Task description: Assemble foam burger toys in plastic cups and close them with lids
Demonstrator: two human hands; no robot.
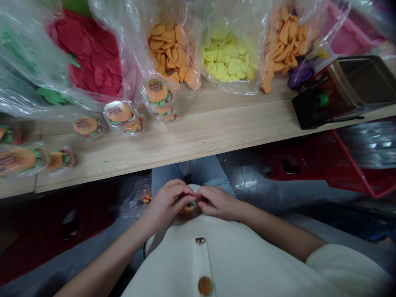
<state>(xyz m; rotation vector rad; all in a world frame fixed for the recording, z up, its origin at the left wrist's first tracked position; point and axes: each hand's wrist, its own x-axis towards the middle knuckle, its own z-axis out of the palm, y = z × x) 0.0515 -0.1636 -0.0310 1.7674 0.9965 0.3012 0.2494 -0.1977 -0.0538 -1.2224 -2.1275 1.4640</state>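
Close to my body, below the table's edge, my left hand (175, 200) and my right hand (216, 202) meet with fingertips pinched together. Between them is a small toy burger (188, 210), orange and green and partly covered by the fingers. It looks like the burgers in clear packs on the table, though its wrapping is hard to make out. Both hands appear closed on it. On the wooden table (185, 136) stand several packed toy burgers, among them a stacked group (159, 97), another pair (119, 113) and more at the far left (23, 159).
Clear bags along the back hold red pieces (89, 53), orange pieces (168, 47), yellow pieces (230, 57) and more orange pieces (286, 37). A dark box with a clear lid (368, 78) lies at the right. Red crates (312, 161) stand below the table.
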